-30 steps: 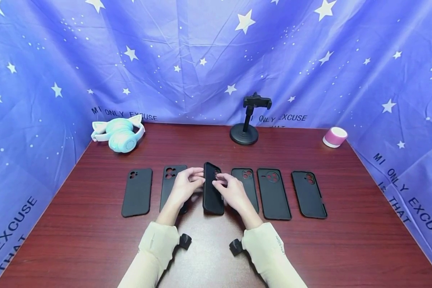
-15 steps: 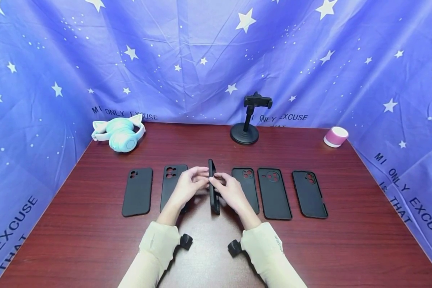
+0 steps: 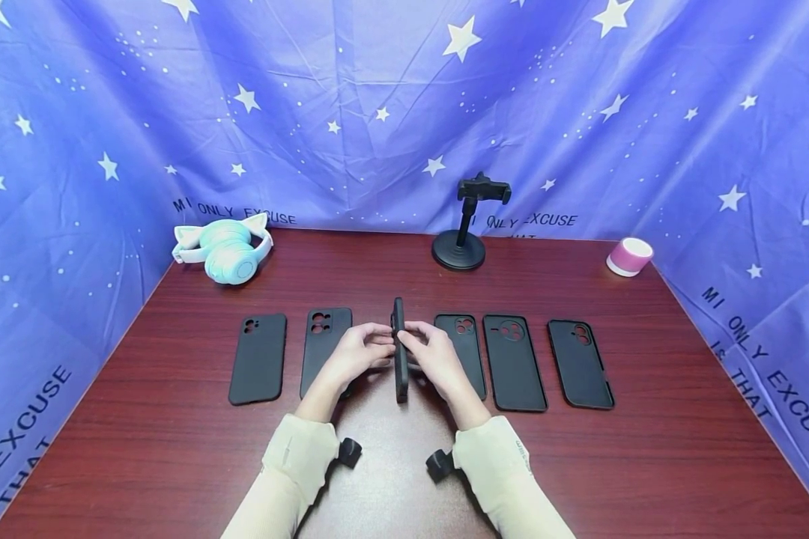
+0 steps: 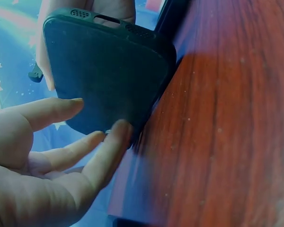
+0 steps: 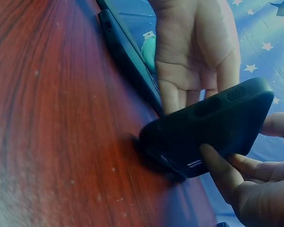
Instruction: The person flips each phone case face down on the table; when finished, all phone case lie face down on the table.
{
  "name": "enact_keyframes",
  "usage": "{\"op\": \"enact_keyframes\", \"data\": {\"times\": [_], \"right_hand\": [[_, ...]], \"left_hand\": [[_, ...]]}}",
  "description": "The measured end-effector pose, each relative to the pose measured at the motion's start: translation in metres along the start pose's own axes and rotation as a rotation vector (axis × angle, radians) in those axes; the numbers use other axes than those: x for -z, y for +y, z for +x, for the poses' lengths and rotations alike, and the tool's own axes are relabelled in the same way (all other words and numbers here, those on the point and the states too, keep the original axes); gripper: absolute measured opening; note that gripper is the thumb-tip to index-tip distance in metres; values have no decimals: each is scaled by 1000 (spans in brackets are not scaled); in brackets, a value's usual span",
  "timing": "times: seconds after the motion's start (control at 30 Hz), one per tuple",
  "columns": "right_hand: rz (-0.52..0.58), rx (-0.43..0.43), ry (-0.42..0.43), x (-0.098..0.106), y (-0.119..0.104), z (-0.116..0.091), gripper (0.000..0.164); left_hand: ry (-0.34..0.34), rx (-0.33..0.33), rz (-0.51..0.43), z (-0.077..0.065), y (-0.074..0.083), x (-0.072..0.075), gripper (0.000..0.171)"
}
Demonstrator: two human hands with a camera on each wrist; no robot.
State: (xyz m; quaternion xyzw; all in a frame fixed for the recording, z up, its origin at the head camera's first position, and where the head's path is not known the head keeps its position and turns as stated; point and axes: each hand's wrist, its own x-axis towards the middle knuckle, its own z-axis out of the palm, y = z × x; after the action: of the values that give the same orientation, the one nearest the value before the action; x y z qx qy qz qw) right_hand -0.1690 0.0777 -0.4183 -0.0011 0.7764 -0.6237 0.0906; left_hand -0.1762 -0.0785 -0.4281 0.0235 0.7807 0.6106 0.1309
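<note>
Between my two hands a black phone case (image 3: 401, 367) stands on its long side, seen almost edge-on in the head view. My left hand (image 3: 353, 355) holds it from the left, thumb and fingertips against its flat back in the left wrist view. My right hand (image 3: 438, 359) grips it from the right, its thumb at the upper edge. The case's short end, with a port slot and small holes, shows in both wrist views. Beside my left hand lies a case (image 3: 315, 352), partly hidden. A case (image 3: 465, 352) by my right hand lies inside up.
Another case (image 3: 258, 367) lies at the left, back up. Two more, a case (image 3: 515, 367) and a case (image 3: 580, 367), lie at the right. Behind them stand cat-ear headphones (image 3: 225, 243), a black phone stand (image 3: 460, 251) and a pink-and-white round object (image 3: 629, 258).
The held case has turned about its long axis, from showing its inside to standing edge-on with its back toward my left hand. Both hands have stayed in about the same place.
</note>
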Motion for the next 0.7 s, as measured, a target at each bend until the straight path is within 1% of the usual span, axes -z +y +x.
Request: {"op": "enact_keyframes", "data": {"times": [0.07,0.13,0.27,0.33,0.4,0.47,0.53,0.6,0.7], "right_hand": [[48,-7,-4,2,-1,0,35],[79,-15,-4,4,-2,-1,35],[86,-36,0,8,-1,0,37],[71,-57,3,10,1,1,37],[40,-79,6,12,3,2,37],[-21,-90,14,14,5,3,36],[-87,-91,22,15,7,3,36],[-149,-88,30,16,9,4,35],[-205,-75,19,15,9,4,36]], "left_hand": [[4,15,23,0,-1,0,38],[10,45,12,-1,0,-1,38],[33,100,-4,-2,3,0,40],[50,114,13,-3,4,1,40],[67,119,49,-3,5,2,41],[83,128,85,-3,6,3,42],[97,147,121,-3,6,4,42],[107,149,172,-4,7,5,42],[125,140,248,-5,7,7,42]]}}
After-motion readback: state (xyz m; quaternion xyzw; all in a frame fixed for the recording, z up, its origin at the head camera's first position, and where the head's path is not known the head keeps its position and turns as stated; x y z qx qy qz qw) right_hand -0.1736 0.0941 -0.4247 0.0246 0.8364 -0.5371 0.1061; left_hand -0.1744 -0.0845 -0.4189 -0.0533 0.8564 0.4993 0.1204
